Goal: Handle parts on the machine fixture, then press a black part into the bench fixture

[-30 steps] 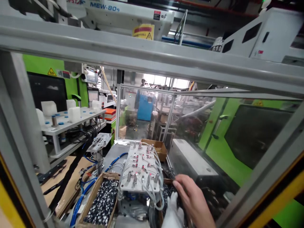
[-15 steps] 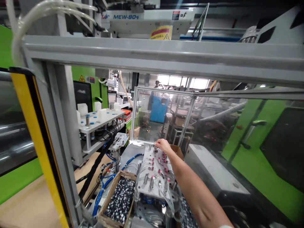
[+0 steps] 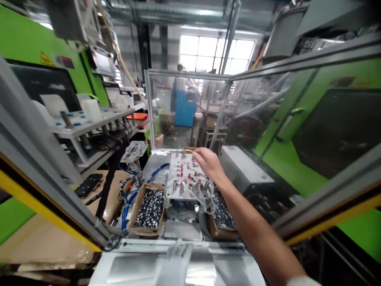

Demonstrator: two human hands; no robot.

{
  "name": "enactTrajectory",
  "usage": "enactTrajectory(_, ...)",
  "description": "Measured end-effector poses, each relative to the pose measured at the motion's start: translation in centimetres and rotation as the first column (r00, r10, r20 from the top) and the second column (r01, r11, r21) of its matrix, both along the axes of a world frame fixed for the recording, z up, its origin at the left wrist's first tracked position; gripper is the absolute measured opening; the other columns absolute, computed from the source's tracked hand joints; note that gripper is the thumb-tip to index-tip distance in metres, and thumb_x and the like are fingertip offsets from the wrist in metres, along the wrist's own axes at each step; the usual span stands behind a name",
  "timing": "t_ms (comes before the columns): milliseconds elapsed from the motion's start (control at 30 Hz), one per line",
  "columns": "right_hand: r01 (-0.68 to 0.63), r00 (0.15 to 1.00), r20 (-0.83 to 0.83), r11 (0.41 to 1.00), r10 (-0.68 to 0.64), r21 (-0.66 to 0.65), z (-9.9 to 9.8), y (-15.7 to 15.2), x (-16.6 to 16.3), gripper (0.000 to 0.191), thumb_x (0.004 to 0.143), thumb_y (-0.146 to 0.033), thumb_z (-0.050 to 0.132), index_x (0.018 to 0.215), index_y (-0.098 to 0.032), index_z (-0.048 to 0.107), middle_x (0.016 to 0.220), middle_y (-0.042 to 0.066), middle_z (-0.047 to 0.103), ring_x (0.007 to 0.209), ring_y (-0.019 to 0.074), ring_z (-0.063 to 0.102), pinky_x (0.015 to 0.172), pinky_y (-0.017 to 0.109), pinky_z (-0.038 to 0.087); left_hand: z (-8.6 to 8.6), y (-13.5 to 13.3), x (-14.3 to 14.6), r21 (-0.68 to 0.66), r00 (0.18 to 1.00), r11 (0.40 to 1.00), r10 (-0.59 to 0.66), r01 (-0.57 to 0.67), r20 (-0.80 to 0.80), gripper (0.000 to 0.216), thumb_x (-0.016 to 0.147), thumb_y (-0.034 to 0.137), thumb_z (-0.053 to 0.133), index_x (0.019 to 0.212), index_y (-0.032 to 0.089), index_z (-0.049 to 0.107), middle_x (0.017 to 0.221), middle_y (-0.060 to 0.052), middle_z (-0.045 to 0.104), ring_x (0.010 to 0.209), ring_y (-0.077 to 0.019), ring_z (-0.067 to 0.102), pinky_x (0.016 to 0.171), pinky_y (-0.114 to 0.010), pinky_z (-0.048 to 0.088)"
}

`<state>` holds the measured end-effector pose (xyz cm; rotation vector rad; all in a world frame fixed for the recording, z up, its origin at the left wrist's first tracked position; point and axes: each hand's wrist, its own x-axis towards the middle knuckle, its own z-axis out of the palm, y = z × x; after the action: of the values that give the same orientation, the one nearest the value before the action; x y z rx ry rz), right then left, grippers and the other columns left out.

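Inside guarded machine cell (image 3: 226, 85), right hand (image 3: 209, 163) reaching over fixture plate (image 3: 184, 178), grip unclear; next, careful seating on pins.

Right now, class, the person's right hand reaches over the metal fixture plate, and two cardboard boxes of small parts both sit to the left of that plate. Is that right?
Not quite. The head view shows the right hand over the metal fixture plate, but the boxes flank it: one cardboard box sits to its left, the other box to its right, partly under the forearm.
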<state>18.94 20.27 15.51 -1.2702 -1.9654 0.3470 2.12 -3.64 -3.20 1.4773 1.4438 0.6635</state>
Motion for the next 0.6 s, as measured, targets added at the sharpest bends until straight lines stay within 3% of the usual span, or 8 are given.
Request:
enactTrajectory(33,-0.06,0.998,-0.006,0.998,0.06,-0.009,-0.9,-3.8,1.1,0.025,0.1,-0.035,0.049,0.098,-0.018,0.067,0.102,0.006,0.069,0.098,0.0183,0.06,0.091,0.028,0.043,-0.5,0.2,0.0,-0.002,0.999,0.999,-0.035,0.035,-0.04,0.068,0.068,0.024,0.08,0.133,0.021,0.063,0.15,-0.015,0.053,0.149,-0.037,0.031,0.125,-0.061,0.017)
enactTrajectory(67,-0.206,0.979,-0.009,0.975,0.206,-0.082,-2.3,-7.7,2.0,0.024,0.1,-0.034,0.049,0.091,-0.019,0.067,0.093,0.003,0.068,0.089,0.0166,0.061,0.083,0.026,0.044,-1.0,0.4,0.0,0.0,0.995,0.998,-0.064,0.064,-0.076,0.073,0.064,0.019,0.078,0.134,0.021,0.063,0.15,-0.014,0.054,0.15,-0.0383,0.03,0.126,-0.058,0.014)
enactTrajectory(133,-0.357,0.922,0.015,0.868,0.386,-0.344,-6.2,-14.7,3.4,0.016,0.096,-0.025,0.054,0.093,-0.023,0.069,0.094,0.0,0.069,0.087,0.0153,0.062,0.081,0.026,0.044,-1.7,0.7,0.0,0.014,0.986,0.995,-0.098,0.1,-0.135,0.074,0.062,0.013,0.07,0.136,0.02,0.063,0.15,-0.013,0.055,0.148,-0.0394,0.033,0.127,-0.052,0.014)
enactTrajectory(233,-0.268,0.913,0.143,0.826,0.382,-0.495,-13.0,-20.8,4.3,0.017,0.083,-0.014,0.064,0.098,-0.021,0.068,0.112,0.003,0.067,0.107,0.0223,0.058,0.092,0.03,0.042,-2.2,1.0,0.0,0.035,0.973,0.992,-0.109,0.118,-0.206,0.07,0.066,0.013,0.061,0.136,0.017,0.062,0.15,-0.016,0.054,0.145,-0.0398,0.037,0.126,-0.052,0.015)
enactTrajectory(300,-0.199,0.927,0.177,0.836,0.33,-0.512,-16.4,-21.9,4.2,0.037,0.077,-0.01,0.065,0.112,-0.021,0.066,0.122,0.006,0.063,0.115,0.0248,0.053,0.099,0.032,0.04,-2.5,1.1,0.0,0.045,0.952,0.985,-0.149,0.167,-0.267,0.072,0.065,0.012,0.058,0.137,0.016,0.061,0.15,-0.017,0.053,0.144,-0.0383,0.037,0.125,-0.053,0.017)
enactTrajectory(367,-0.111,0.927,0.246,0.835,0.282,-0.539,-18.2,-21.5,3.9,0.051,0.076,-0.015,0.071,0.126,-0.02,0.062,0.126,0.009,0.06,0.117,0.0281,0.051,0.1,0.036,0.04,-2.8,1.3,0.1,0.057,0.927,0.971,-0.205,0.234,-0.313,0.076,0.064,0.012,0.056,0.14,0.016,0.058,0.15,-0.015,0.053,0.144,-0.0348,0.038,0.125,-0.05,0.018)
enactTrajectory(500,-0.003,0.892,0.367,0.816,0.263,-0.578,-18.6,-20.0,3.2,0.04,0.072,-0.029,0.083,0.107,-0.019,0.069,0.115,0.007,0.061,0.109,0.0288,0.053,0.089,0.037,0.04,-3.6,1.2,-0.1,0.096,0.915,0.956,-0.231,0.276,-0.331,0.079,0.064,0.013,0.054,0.143,0.017,0.054,0.152,-0.011,0.05,0.143,-0.0293,0.037,0.126,-0.045,0.018)
enactTrajectory(600,0.029,0.888,0.379,0.79,0.261,-0.613,-18.6,-18.9,3.1,0.044,0.065,-0.033,0.089,0.1,-0.017,0.069,0.111,0.007,0.063,0.106,0.0264,0.054,0.083,0.033,0.038,-3.7,1.1,-0.2,0.094,0.898,0.95,-0.246,0.298,-0.364,0.085,0.062,0.012,0.049,0.147,0.014,0.05,0.156,-0.012,0.045,0.147,-0.0276,0.031,0.126,-0.043,0.017)
